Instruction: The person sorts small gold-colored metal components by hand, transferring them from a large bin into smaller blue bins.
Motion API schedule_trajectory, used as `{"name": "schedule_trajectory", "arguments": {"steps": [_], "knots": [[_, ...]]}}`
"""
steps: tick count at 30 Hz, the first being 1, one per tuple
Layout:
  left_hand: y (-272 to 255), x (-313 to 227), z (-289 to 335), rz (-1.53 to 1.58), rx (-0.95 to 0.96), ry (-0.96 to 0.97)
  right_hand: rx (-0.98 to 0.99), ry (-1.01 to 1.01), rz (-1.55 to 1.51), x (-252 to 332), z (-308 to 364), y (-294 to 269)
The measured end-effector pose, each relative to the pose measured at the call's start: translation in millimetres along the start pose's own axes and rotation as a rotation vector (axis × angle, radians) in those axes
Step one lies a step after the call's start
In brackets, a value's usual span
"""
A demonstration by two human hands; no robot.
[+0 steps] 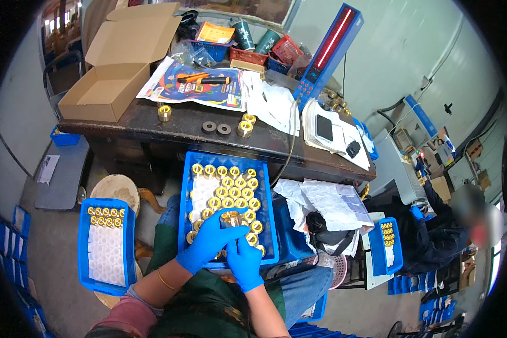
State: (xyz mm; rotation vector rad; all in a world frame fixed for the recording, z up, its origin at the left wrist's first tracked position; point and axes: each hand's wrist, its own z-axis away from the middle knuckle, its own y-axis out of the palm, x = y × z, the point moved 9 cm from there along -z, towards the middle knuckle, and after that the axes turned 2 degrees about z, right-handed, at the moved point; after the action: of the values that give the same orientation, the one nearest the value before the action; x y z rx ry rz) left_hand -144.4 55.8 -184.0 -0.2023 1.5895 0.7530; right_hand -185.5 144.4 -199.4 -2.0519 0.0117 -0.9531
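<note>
Your left hand pinches a brass ring over the blue tray on your lap, close to the rows it belongs with. Your right hand curls at the tray's near edge, steadying it; what it grips is hidden.

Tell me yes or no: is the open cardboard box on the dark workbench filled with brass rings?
No, the open cardboard box shows only its bare brown inside; the brass rings sit in the blue plastic tray.
</note>
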Motion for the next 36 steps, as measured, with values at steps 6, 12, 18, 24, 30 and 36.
{"name": "schedule_trajectory", "arguments": {"steps": [6,12,18,24,30,36], "knots": [[0.2,-0.9,3.9,0.061,-0.002,-0.039,-0.008,0.029,-0.075,1.3,0.8,-4.1],[13.0,-12.5,6.1,0.131,0.213,-0.012,0.004,0.184,-0.248,-6.9,5.3,-5.6],[-6.5,-8.6,10.1,-0.058,0.041,0.058,0.040,0.087,-0.230,3.0,9.7,8.4],[-57.7,8.9,19.2,-0.035,-0.158,0.123,0.182,0.056,-0.148,23.4,6.7,34.6],[-175.6,-73.0,61.2,-0.444,-0.654,0.454,0.206,-0.150,0.168,-0.7,3.4,30.0],[-320.7,-34.6,147.5,-0.922,-1.042,0.292,0.111,0.480,-0.469,-47.7,0.5,17.3]]}}
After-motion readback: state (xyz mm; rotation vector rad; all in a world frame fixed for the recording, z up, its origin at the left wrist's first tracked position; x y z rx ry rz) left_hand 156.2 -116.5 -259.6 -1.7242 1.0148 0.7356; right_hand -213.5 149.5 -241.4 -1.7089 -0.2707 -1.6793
